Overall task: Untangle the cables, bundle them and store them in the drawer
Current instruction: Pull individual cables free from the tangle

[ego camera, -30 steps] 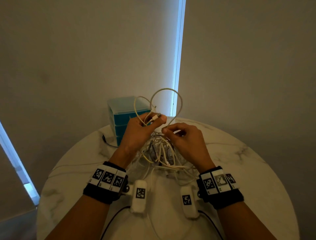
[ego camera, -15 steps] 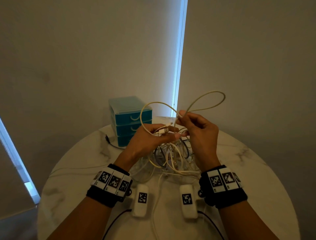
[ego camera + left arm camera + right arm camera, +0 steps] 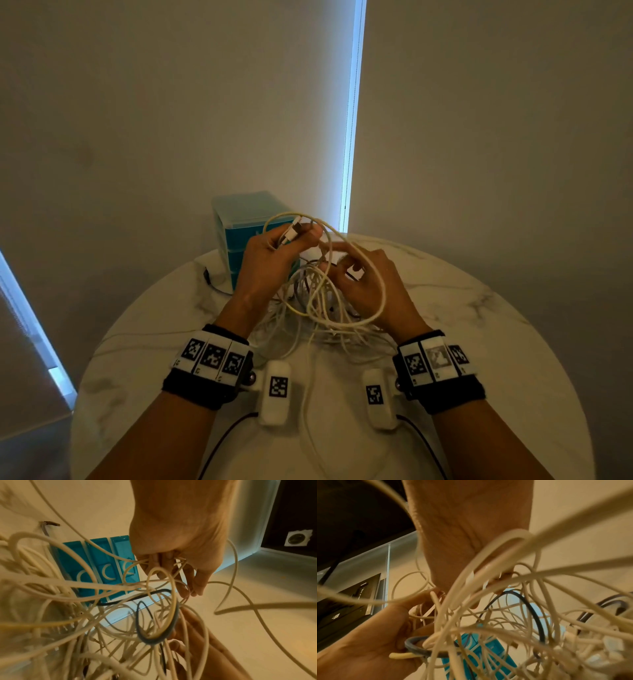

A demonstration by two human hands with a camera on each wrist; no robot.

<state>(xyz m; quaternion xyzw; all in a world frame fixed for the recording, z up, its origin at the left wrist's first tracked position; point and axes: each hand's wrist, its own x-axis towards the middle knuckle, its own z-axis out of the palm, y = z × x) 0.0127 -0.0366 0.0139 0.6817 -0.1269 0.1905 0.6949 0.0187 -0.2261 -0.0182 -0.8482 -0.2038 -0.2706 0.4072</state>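
Note:
A tangle of mostly white cables (image 3: pixel 318 308), with a few dark ones (image 3: pixel 154 639), lies on the round marble table (image 3: pixel 479 325) between my hands. My left hand (image 3: pixel 274 253) is raised over the pile and grips a cream cable (image 3: pixel 373 274) near its white plug (image 3: pixel 291 233). That cable loops down across the back of my right hand (image 3: pixel 366 277), whose fingers curl round cable strands and a white connector (image 3: pixel 356 273). A small teal drawer unit (image 3: pixel 246 222) with its drawers closed stands behind the hands.
A dark cable end (image 3: pixel 207 275) lies on the table left of the drawer unit. One white lead (image 3: pixel 308 394) trails from the pile toward the near edge between my wrists. The table stands close to a wall with a bright window gap (image 3: pixel 351 137).
The right hand has come down from its raised position to the pile. The big cream loop that stood up to the right now drapes over the right hand. The left hand rose slightly.

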